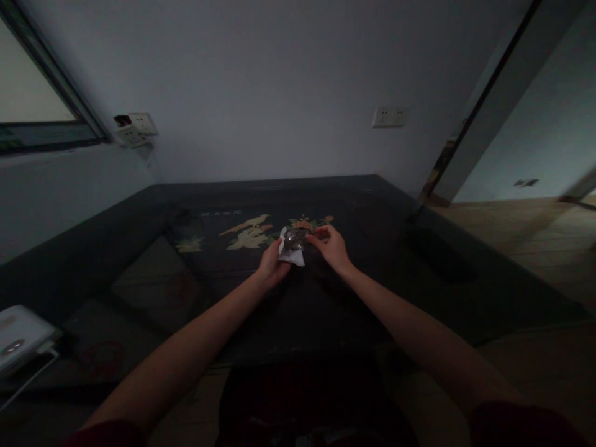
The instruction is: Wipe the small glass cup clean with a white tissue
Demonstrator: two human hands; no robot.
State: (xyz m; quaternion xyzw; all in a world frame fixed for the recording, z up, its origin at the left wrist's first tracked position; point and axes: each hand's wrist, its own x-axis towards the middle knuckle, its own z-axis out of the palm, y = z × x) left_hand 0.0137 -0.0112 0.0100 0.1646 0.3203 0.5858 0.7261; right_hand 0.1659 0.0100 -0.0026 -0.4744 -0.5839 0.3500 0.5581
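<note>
Two bare hands are hovering over the middle of one dark, smooth table point(288, 323). The left hand point(272, 266) is gripping one crinkly white sheet point(293, 257), with one shiny, roundish thing point(295, 238) resting against it. The right hand point(333, 248) is touching its edge; I can't tell if it's pinching. They're partly hiding painted flowers point(303, 220). One white box point(23, 335) is sitting far left.
</note>
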